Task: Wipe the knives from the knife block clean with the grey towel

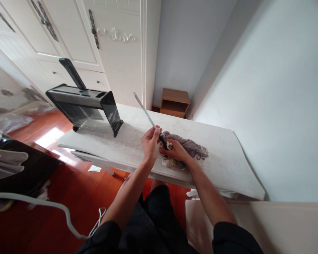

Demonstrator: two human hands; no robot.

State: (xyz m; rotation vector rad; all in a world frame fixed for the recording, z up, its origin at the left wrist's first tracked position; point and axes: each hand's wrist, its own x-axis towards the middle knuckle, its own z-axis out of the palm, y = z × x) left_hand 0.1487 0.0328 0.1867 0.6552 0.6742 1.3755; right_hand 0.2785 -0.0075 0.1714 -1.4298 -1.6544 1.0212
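Gripping a metal rod (pixel 149 117) above the white tabletop (pixel 219 151), left hand (pixel 150 141) pinched around the lower shaft (pixel 153 124), right hand (pixel 177 151) curled against its black handle (pixel 163 141), grey cloth (pixel 193 147) alongside, slotted block (pixel 69 92) containing one black-handled tool (pixel 72 74), wooden cubby (pixel 175 95) beyond.

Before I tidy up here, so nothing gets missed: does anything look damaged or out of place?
Yes: a white scrap lies loose on the red floor, like litter, and the white tabletop looks smudged.

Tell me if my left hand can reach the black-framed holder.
Probably yes: nothing seems to stand between the left hand and the black-framed holder, though it would likely need to release the metal rod first.
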